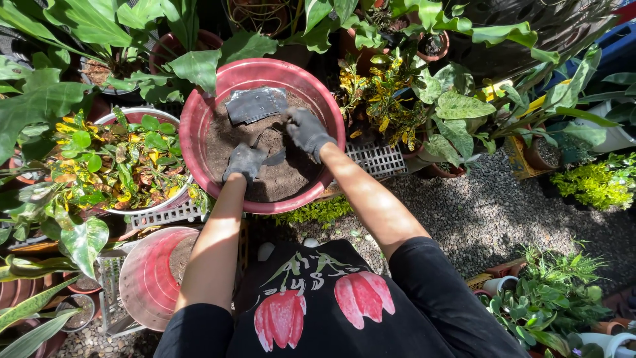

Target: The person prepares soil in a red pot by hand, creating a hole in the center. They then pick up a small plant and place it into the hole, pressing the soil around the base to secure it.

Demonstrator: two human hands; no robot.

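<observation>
Left hand [244, 162]: gloved in grey, lying on the soil [278, 179] on the near side of the red basin [199, 119]. Its fingers are curled round the handle end of a small dark trowel [268, 154], whose blade points toward the other hand — a grip low on the tool, as one holds it to scrape or turn earth.

Right hand [308, 131]: also gloved, just beyond and to the right of the left one, with fingers bent downward and the tips pushed into the soil. Whether it pinches anything I cannot tell — the glove hides the fingertips.

Soil: dark brown and loose, filling the basin well below its rim, so nothing spills as both hands work in it.

Dark sheet [257, 104]: a flat, crumpled grey piece lying on the soil just beyond the right hand, toward the far rim, apart from both gloves.

Red basin: wide and round, set directly in front of the person so both arms reach it evenly.

White pot of mottled leaves [122, 162]: just left of the left hand, touching the basin's side.

Pink pot [147, 275]: near the left elbow, tilted, with some soil inside.

White plastic grid [376, 159]: right of the right forearm, beside the basin.

Gravel [490, 212]: farther right of the right arm.
</observation>
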